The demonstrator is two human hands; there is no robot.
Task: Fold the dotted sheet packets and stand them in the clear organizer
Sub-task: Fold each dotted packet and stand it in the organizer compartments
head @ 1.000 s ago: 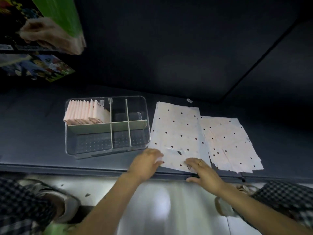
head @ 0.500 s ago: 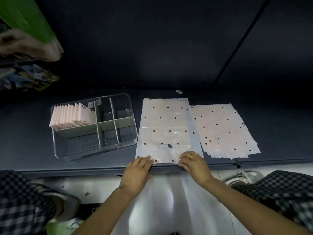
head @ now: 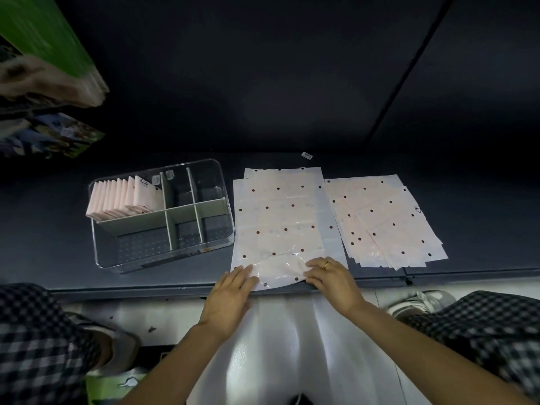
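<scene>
A long pale pink dotted sheet packet (head: 280, 217) lies flat on the dark shelf, its near edge curling up at the shelf's front. My left hand (head: 230, 290) rests on its near left corner, fingers spread. My right hand (head: 331, 276), with a ring on one finger, presses the near right corner. A clear organizer (head: 216, 244) stands to the left; its back left compartment holds a row of folded pink packets (head: 125, 200) standing upright. A fanned pile of more dotted sheets (head: 382, 223) lies to the right.
The dark shelf (head: 43, 229) has a front lip running across just under my hands. A small white tag (head: 306, 155) lies behind the sheet. Green and printed boxes (head: 43, 54) hang at upper left. Checked trouser legs and shoes (head: 420, 299) flank the pale floor below.
The view has shifted slightly. Both hands stay on the sheet's near edge, and that edge now bulges upward between them where it lay flatter before.
</scene>
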